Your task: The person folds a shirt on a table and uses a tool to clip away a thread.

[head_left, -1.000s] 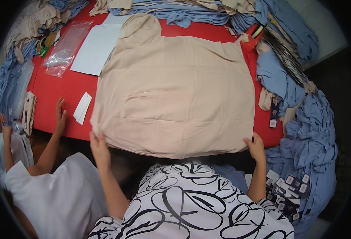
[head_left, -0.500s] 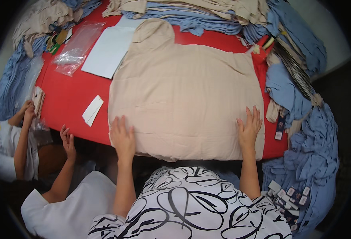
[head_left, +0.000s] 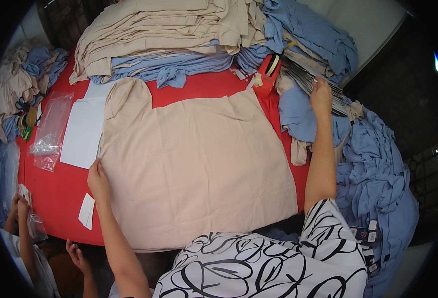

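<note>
A beige garment (head_left: 194, 169) lies spread flat on the red table, with a rounded part sticking up at its far left corner. My left hand (head_left: 98, 180) is at the garment's left edge, fingers drawn together on the fabric there. My right arm reaches far out past the garment's right side. At its end my right hand (head_left: 321, 99) has its fingers curled over a stack of thin dark and silvery sheets (head_left: 339, 99). Whether it has picked out a single sheet is too small to tell.
Beige folded garments (head_left: 154, 30) and blue ones (head_left: 144, 69) are piled at the back. White sheets (head_left: 81, 131), a clear plastic bag (head_left: 52, 129) and white cards (head_left: 86, 211) lie left on the red table (head_left: 55, 203). Blue garments (head_left: 373, 164) heap at right. Co-workers' hands (head_left: 77, 256) show lower left.
My right hand has left the garment and reached up and right to the stack of thin sheets. My left hand, open before, has closed at the garment's left edge. The view has shifted.
</note>
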`<state>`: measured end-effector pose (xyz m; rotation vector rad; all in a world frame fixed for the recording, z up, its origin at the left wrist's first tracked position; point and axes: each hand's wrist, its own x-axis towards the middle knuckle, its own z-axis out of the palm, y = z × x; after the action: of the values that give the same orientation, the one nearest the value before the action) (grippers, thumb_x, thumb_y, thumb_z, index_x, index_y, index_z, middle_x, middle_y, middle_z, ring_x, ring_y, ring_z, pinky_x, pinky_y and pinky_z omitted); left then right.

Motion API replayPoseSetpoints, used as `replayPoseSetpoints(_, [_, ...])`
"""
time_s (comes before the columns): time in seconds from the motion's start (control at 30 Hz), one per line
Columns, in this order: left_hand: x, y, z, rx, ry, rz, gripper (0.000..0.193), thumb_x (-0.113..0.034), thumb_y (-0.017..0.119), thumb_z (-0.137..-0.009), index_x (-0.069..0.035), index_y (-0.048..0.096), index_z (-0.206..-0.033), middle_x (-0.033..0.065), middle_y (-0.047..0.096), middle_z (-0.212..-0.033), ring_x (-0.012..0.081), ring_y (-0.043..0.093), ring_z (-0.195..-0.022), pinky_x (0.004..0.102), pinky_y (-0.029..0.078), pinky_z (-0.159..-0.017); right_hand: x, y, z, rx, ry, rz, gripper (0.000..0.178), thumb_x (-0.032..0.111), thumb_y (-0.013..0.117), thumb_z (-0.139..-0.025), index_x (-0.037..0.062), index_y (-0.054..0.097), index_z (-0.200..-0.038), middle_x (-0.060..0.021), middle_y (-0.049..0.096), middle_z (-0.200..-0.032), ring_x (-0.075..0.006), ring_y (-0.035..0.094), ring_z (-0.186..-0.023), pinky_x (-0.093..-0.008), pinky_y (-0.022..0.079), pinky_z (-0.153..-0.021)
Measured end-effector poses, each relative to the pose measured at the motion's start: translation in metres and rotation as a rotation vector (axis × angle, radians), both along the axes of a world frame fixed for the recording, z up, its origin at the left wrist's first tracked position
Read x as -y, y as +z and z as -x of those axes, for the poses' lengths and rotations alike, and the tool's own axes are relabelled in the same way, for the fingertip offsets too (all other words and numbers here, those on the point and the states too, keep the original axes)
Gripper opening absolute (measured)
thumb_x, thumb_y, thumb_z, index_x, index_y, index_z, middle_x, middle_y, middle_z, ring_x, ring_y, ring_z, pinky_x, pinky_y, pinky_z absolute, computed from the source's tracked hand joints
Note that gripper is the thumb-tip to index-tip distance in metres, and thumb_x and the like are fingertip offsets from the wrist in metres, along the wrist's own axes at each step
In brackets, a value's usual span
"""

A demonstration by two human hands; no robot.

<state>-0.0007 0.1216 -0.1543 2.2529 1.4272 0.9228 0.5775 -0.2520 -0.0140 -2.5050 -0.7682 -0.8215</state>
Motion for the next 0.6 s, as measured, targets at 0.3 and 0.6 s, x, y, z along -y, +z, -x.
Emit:
replayPoseSetpoints(0.3, [-0.047, 0.026, -0.059, -0.385, 0.07, 0.213, 0.021, -0.02, 0.062, -0.09, 0.0, 0.057, -0.098, 0.0176, 0.064, -0.103, 0.0316, 0.062, -0.087, 0.044, 0.05, -0.078, -0.035, -0.004, -0.157, -0.331, -0.144, 0.477, 0.045, 0.034, 0.056, -0.092, 0.0001, 0.061, -0.122, -0.0293, 0.061, -0.118, -0.0424, 0.059, -0.11, -0.0467, 0.045, -0.096])
replayPoseSetpoints(0.6, [-0.078, 0.025, -0.047, -0.004, -0.042, 0.003, 0.032, -0.02, 0.067, -0.088, -0.002, 0.056, -0.113, 0.0207, 0.066, -0.105, 0.0371, 0.065, -0.091, 0.0433, 0.05, -0.08, 0.083, 0.077, -0.23, 0.253, -0.159, 0.283, 0.033, 0.017, 0.043, -0.095, 0.0016, 0.06, -0.118, -0.0259, 0.066, -0.105, -0.0443, 0.063, -0.099, -0.0516, 0.049, -0.085])
